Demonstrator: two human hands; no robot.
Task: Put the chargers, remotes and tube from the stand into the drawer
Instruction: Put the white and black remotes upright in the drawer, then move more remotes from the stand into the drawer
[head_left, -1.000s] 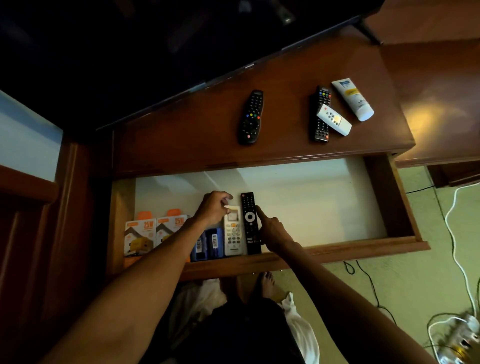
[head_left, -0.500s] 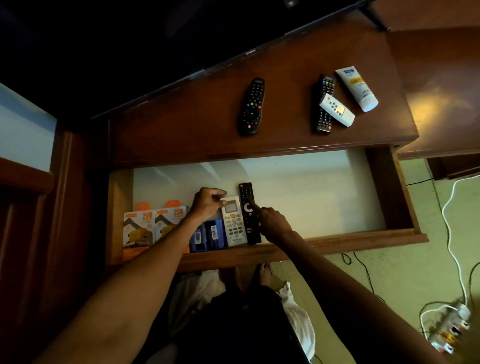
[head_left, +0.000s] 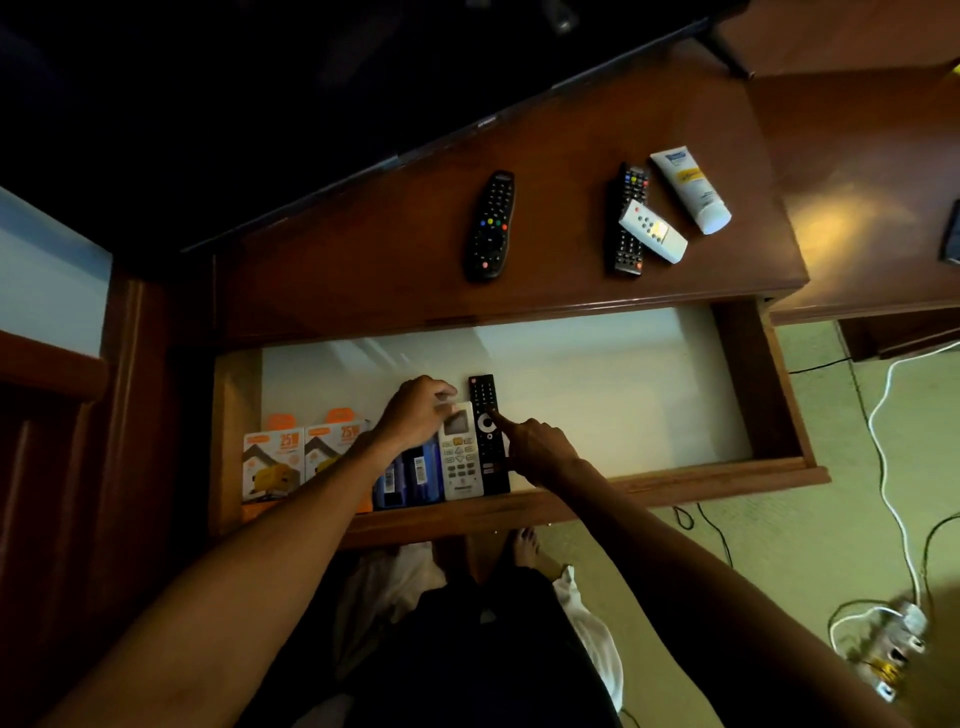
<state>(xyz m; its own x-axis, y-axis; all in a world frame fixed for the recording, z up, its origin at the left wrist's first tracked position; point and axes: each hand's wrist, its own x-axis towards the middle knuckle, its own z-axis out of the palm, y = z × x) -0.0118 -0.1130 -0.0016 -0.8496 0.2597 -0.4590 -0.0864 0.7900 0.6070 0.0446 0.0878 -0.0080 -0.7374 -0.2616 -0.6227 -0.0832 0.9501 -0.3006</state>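
Observation:
The open drawer (head_left: 675, 480) holds two orange charger boxes (head_left: 296, 452), two blue packs (head_left: 415, 475), a white remote (head_left: 460, 462) and a black remote (head_left: 488, 441), side by side at its front left. My left hand (head_left: 415, 413) rests its fingertips on the white remote's top end. My right hand (head_left: 535, 444) touches the black remote's side with the index finger stretched out. On the stand (head_left: 363, 270) lie a black remote (head_left: 491, 226), another black remote (head_left: 628, 221) with a small white remote (head_left: 653, 231) across it, and a white tube (head_left: 691, 189).
A dark TV screen (head_left: 260, 104) stands along the back of the stand. The drawer's right half shows bare white lining. White cables and a power strip (head_left: 888, 649) lie on the green floor at right. My feet are below the drawer front.
Both hands have slid slightly toward the drawer front along the two remotes. The view has shifted a little; the items on the stand have not moved.

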